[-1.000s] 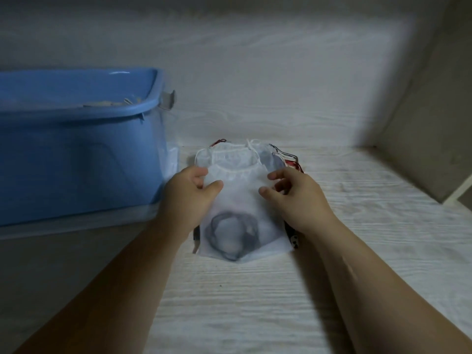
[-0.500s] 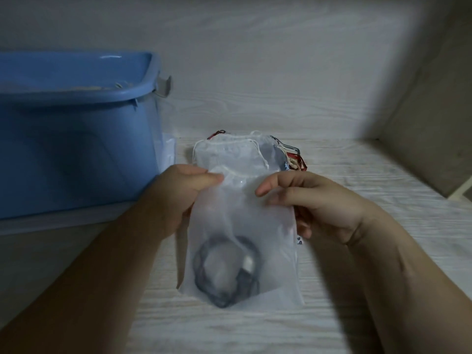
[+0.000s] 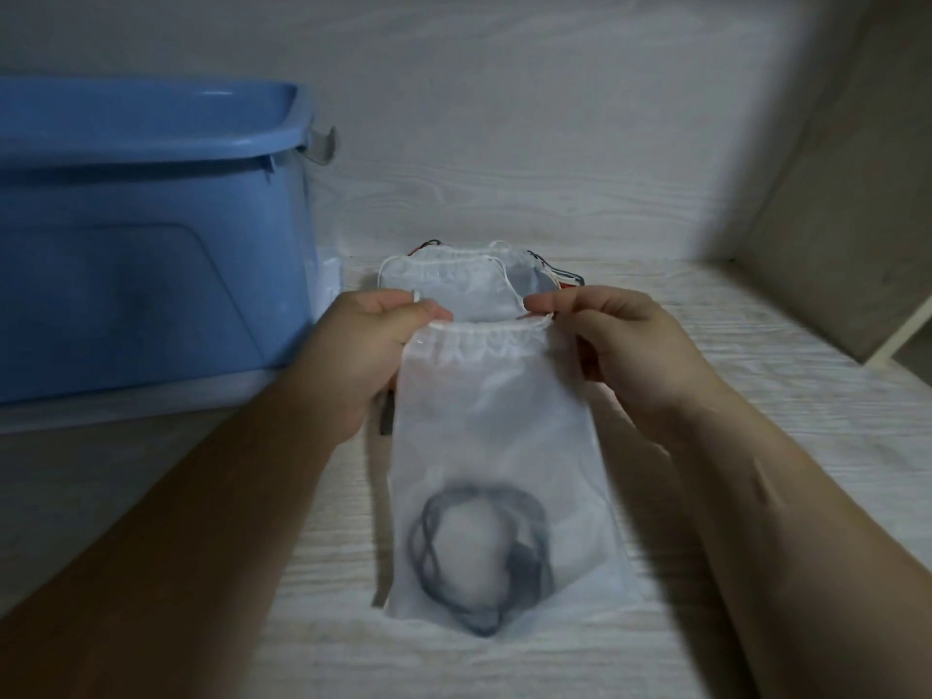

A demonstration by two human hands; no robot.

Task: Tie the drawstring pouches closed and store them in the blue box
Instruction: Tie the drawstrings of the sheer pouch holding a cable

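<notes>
- Left hand (image 3: 363, 355): fingers curled, thumb and forefinger pinching the upper left corner of a white, translucent fabric drawstring pouch (image 3: 494, 421) at its gathered mouth.
- Right hand (image 3: 620, 350): fingers curled, pinching the upper right corner of the same pouch, where a thin white cord leaves the hem.
- The pouch hangs between the two hands, its mouth stretched level from one to the other. Its lower end reaches down to the pale wood-grain counter (image 3: 781, 396).
- A dark coiled cable (image 3: 479, 552) shows through the fabric in the bottom of the pouch.
- Just behind the hands, a stack of further drawstring pouches (image 3: 454, 285) lies flat on the counter, a white one on top and red and dark edges showing at its right side.
- A large blue plastic box (image 3: 151, 244) with a grey clip at its rim stands at the left, close beside the left hand and forearm.
- A pale back wall (image 3: 504, 118) and a beige side panel (image 3: 832, 194) close off the counter.
</notes>
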